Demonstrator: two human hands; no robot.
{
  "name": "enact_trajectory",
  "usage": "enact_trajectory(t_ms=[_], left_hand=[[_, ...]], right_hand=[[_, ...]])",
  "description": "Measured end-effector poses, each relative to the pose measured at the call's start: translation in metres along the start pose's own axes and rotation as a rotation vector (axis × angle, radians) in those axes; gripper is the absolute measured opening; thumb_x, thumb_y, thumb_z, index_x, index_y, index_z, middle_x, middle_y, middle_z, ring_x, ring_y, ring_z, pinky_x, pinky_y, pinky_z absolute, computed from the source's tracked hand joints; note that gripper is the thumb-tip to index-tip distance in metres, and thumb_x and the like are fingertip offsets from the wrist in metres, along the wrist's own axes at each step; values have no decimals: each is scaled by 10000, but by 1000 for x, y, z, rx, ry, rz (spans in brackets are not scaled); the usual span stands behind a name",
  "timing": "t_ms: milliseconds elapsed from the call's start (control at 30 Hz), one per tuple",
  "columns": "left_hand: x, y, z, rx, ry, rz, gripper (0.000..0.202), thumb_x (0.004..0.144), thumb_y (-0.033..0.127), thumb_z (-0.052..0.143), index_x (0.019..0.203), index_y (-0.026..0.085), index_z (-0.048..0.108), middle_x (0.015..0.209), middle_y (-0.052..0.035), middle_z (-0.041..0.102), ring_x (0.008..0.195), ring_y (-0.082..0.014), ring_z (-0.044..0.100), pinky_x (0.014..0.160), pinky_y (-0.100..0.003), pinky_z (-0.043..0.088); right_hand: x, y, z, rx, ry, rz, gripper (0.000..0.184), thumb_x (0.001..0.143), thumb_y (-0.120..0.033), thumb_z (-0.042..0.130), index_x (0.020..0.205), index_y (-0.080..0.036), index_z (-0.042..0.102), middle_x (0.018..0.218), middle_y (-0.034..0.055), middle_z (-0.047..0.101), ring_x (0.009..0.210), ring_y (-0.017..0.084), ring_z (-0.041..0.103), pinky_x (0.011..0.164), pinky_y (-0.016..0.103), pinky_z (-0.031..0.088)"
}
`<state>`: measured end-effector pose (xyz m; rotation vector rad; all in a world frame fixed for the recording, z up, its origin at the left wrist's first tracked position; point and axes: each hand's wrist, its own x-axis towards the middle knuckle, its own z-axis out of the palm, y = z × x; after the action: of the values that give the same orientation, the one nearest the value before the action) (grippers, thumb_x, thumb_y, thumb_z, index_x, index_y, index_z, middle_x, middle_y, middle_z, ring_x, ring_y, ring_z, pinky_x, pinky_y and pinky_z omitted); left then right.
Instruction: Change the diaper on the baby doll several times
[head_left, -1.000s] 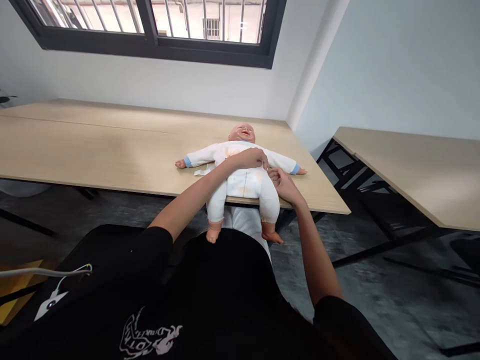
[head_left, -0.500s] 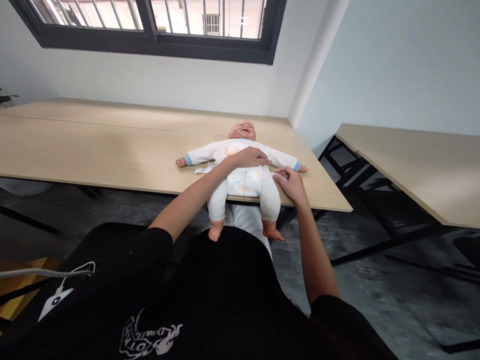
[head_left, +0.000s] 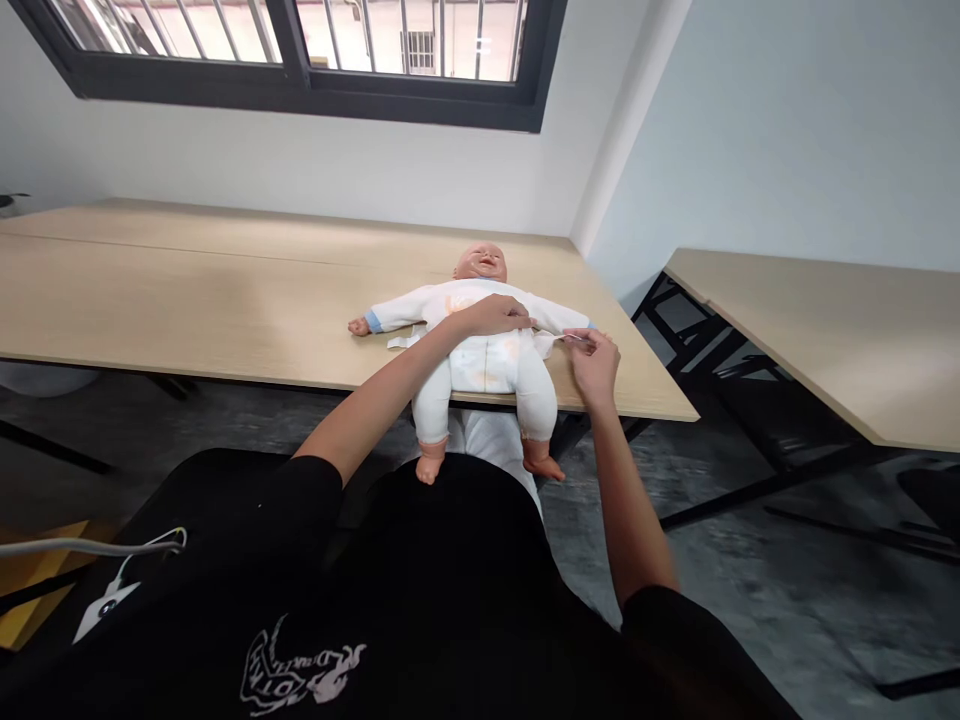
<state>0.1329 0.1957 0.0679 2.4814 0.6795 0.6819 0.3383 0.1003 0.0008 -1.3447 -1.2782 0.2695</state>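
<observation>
A baby doll [head_left: 480, 264] in a white suit with blue cuffs lies on its back, its legs hanging over the table edge. Across its hips is a white diaper [head_left: 486, 366] with a faint print. My left hand [head_left: 495, 314] rests over the doll's belly, fingers closed on the diaper's top edge near its right-hand corner. To the right of the doll's hip, my right hand [head_left: 594, 360] pinches a diaper tab [head_left: 559, 338], which is stretched out sideways from the waist. The other tab [head_left: 401, 342] lies loose on the left, partly behind my left forearm.
The doll lies on a long wooden table [head_left: 225, 300] under a barred window. A second table [head_left: 810, 330] stands to the right past a gap. At lower left a white device [head_left: 109, 608] hangs on a cable [head_left: 90, 547].
My right hand has moved outward to the right and slightly up, drawing the diaper tab out from the doll's hip. My left hand has stayed in place on the belly.
</observation>
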Motion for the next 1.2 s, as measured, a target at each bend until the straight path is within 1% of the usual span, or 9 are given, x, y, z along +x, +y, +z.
enact_trajectory(t_ms=[100, 167, 233, 400, 533, 667, 833, 1000, 1200], left_hand=[[3, 1, -4, 153, -77, -7, 318, 930, 355, 534, 886, 172, 790, 1083, -79, 737, 1121, -264, 597, 1040, -390, 386], [4, 3, -6, 274, -104, -50, 307, 945, 342, 505, 943, 241, 794, 1273, -50, 681, 1356, -299, 447, 1171, -494, 251], [3, 4, -9, 324, -135, -87, 337, 973, 344, 455, 993, 285, 786, 1371, -21, 627, 1434, -286, 350, 1208, -540, 175], [5, -5, -12, 184, -110, -76, 283, 934, 284, 470, 974, 220, 743, 1295, -49, 649, 1352, -261, 449, 1189, -470, 275], [10, -19, -14, -16, -33, -68, 148, 766, 137, 536, 830, 159, 667, 973, -54, 699, 1063, -238, 618, 995, -370, 469], [9, -26, -18, -160, 5, -39, 69, 717, 114, 569, 754, 158, 607, 861, -42, 687, 953, -205, 644, 865, -316, 512], [3, -30, -20, -595, 333, -61, 85, 789, 205, 627, 856, 153, 614, 842, -72, 691, 857, -192, 669, 819, -338, 529], [-20, -30, -33, -540, 656, -72, 43, 840, 175, 555, 837, 154, 593, 903, -73, 705, 867, -157, 661, 882, -322, 513], [-65, -7, -37, -274, 630, -117, 106, 837, 156, 525, 845, 161, 631, 945, -65, 720, 912, -171, 659, 912, -322, 494]], right_hand=[[3, -9, 0, -43, 41, -225, 156, 859, -270, 606, 887, -191, 738, 1020, 86, 704, 976, 244, 659, 925, 398, 512], [9, -16, 1, -97, 52, -365, 165, 902, -247, 580, 895, -214, 742, 1034, 71, 689, 1044, 239, 632, 989, 408, 477], [18, -23, 3, -160, 56, -453, 195, 927, -212, 555, 910, -231, 748, 1043, 61, 681, 1066, 235, 612, 1014, 415, 448], [37, -45, 20, -304, -110, -562, 262, 933, -141, 514, 917, -253, 751, 1034, 38, 694, 1056, 239, 580, 979, 414, 411], [42, -65, 37, -330, -300, -650, 271, 909, -120, 528, 891, -258, 761, 1046, 53, 701, 1070, 264, 555, 960, 424, 404], [43, -80, 50, -318, -379, -631, 198, 904, -146, 582, 899, -237, 758, 990, 64, 706, 1027, 269, 562, 931, 420, 414], [43, -90, 60, -231, -462, -567, 91, 851, -154, 671, 822, -211, 737, 904, 32, 708, 908, 228, 600, 888, 373, 425], [37, -84, 67, -68, -558, -416, 93, 836, -188, 663, 788, -193, 742, 846, 8, 717, 732, 160, 575, 729, 289, 429], [33, -84, 66, -31, -529, -377, 25, 793, -194, 750, 788, -175, 734, 871, 28, 728, 763, 164, 600, 729, 272, 434]])
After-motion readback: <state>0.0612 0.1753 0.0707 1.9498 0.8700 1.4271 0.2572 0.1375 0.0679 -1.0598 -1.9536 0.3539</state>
